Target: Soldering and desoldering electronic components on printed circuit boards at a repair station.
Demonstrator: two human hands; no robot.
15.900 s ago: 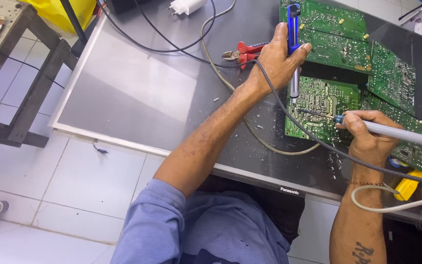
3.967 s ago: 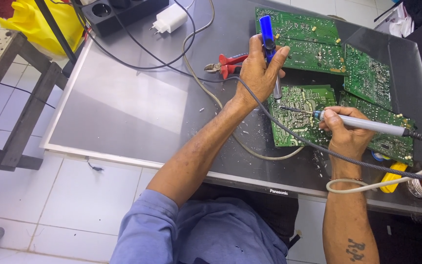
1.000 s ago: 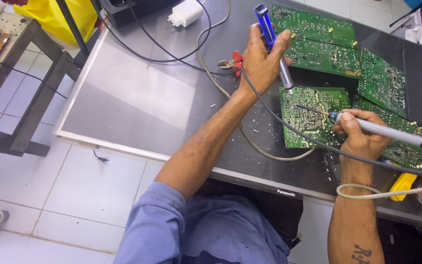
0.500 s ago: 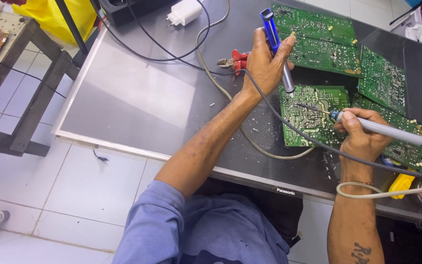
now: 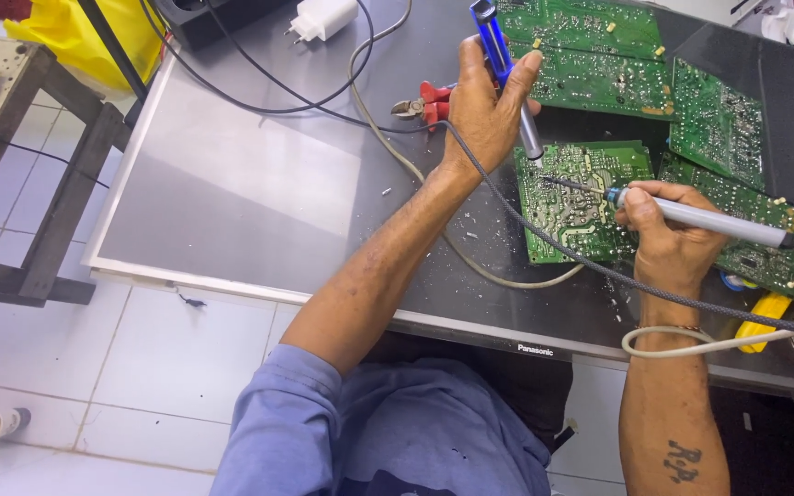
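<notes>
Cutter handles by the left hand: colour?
Red, on the cutters in the head view.

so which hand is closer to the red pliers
Left. The left hand, holding a blue tool, sits right beside the red pliers; the right hand is farther off over a circuit board.

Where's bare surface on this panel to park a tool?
Free: the wide bare stretch of the flat panel, between its left edge and the left forearm. Crowded: right of that, circuit boards, red cutters, both hands and cables.
</notes>
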